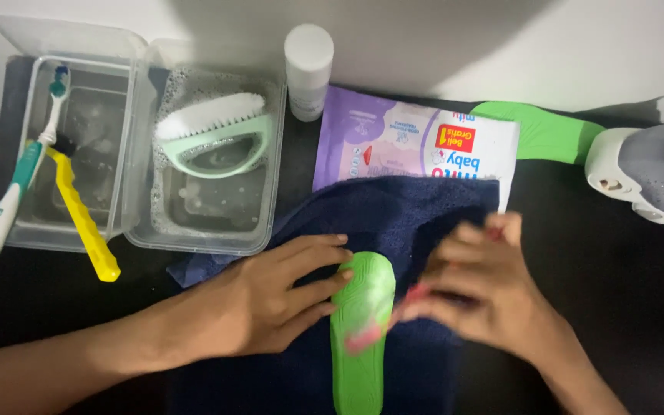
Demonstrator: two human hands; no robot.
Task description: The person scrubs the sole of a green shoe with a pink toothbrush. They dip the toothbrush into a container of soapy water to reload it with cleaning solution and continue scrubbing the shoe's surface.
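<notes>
dark towel (393, 215) bears green insole (361, 338); left hand (270, 296) flat beside it, right hand (478, 296) gripping pink brush (393, 319).

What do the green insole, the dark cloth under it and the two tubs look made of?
The green insole looks like matte foam or rubber, though that's uncertain. The dark blue cloth seems terry towel: soft, folded. The two tubs are clear, glossy plastic, see-through to the water.

Head camera looks steeply down, close over the dark table (624, 307)
</notes>
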